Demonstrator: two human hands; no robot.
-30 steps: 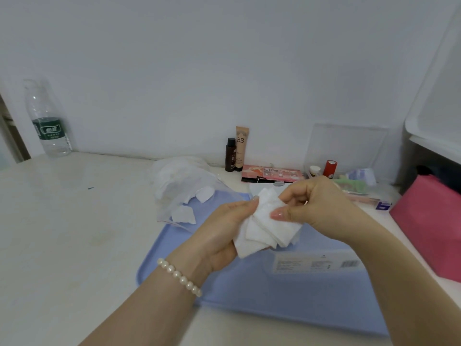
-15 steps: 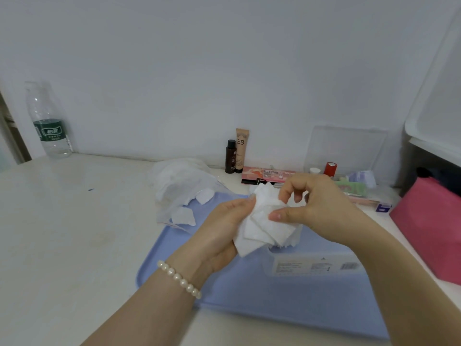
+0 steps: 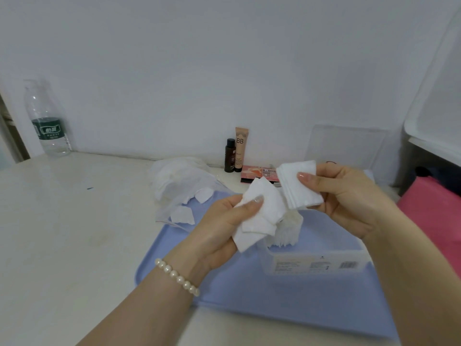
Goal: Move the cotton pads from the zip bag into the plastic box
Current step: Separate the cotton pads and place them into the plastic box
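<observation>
My left hand (image 3: pixel 219 228) pinches a loose bunch of white cotton pads (image 3: pixel 262 216) above the blue tray. Up and to the right, my right hand (image 3: pixel 349 196) grips a neat stack of cotton pads (image 3: pixel 296 186) between thumb and fingers. Below the two hands stands the clear plastic box (image 3: pixel 316 264) with a barcode label, and several pads (image 3: pixel 287 231) stick up inside it. The clear zip bag (image 3: pixel 182 188) lies at the tray's far left corner with more pads in it.
A blue tray (image 3: pixel 249 290) holds the box. Against the wall stand a water bottle (image 3: pixel 47 121), a small dark bottle (image 3: pixel 230 156), a BB tube (image 3: pixel 241 148) and a pink palette (image 3: pixel 257 172). A pink bag (image 3: pixel 434 216) sits at the right.
The single bunch held by both hands has been split. My right hand has lifted a neat stack up and to the right, while my left hand keeps the rest.
</observation>
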